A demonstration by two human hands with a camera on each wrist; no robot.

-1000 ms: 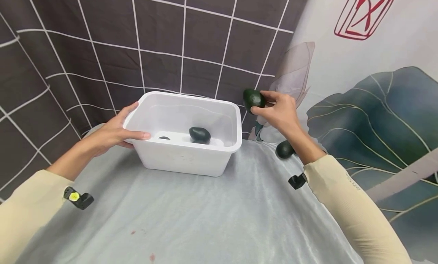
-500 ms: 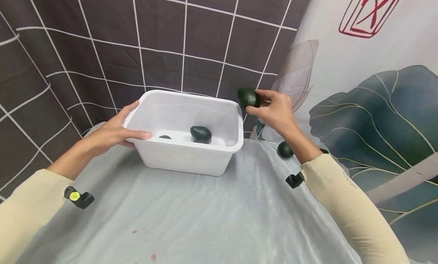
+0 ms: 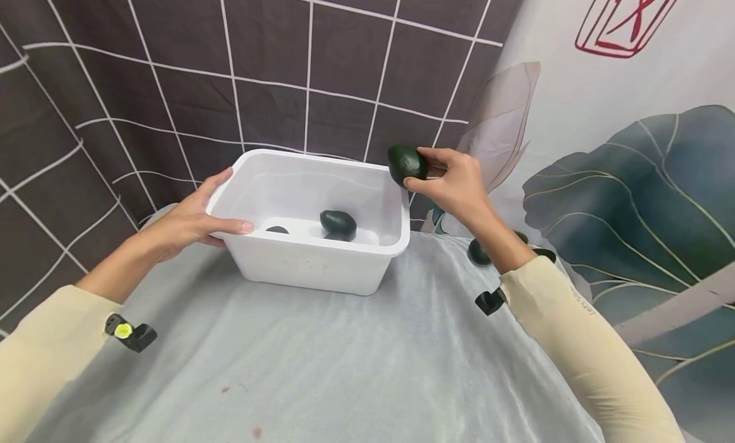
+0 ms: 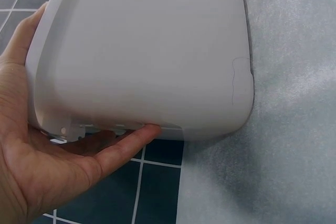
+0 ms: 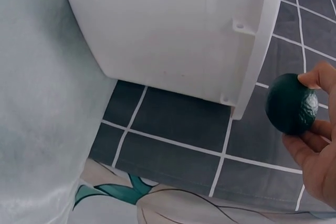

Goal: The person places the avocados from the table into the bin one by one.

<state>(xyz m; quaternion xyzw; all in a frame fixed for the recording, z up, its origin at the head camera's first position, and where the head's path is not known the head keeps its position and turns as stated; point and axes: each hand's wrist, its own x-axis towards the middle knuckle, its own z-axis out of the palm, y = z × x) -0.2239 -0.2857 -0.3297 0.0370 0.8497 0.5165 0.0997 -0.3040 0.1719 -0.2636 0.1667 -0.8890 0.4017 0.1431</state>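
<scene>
My left hand grips the left end of a white plastic tub, thumb over the front rim. In the left wrist view its fingers reach under the rim along the tub's end wall. A dark green avocado is pinched between the thumb and fingers of my right hand, held up at the tub's back right corner. The right wrist view shows this avocado apart from the tub's rim. Inside the tub lies another avocado, and part of a dark rounded thing shows behind the front rim.
On the grey cloth, an avocado lies right of the tub, with more dark green things partly hidden behind my right forearm. A dark gridded curtain hangs close behind the tub, and a leaf-printed cloth at the right.
My right hand has carried the avocado left, up to the tub's right rim. More of the dark green things behind my forearm now shows. My left hand keeps its grip.
</scene>
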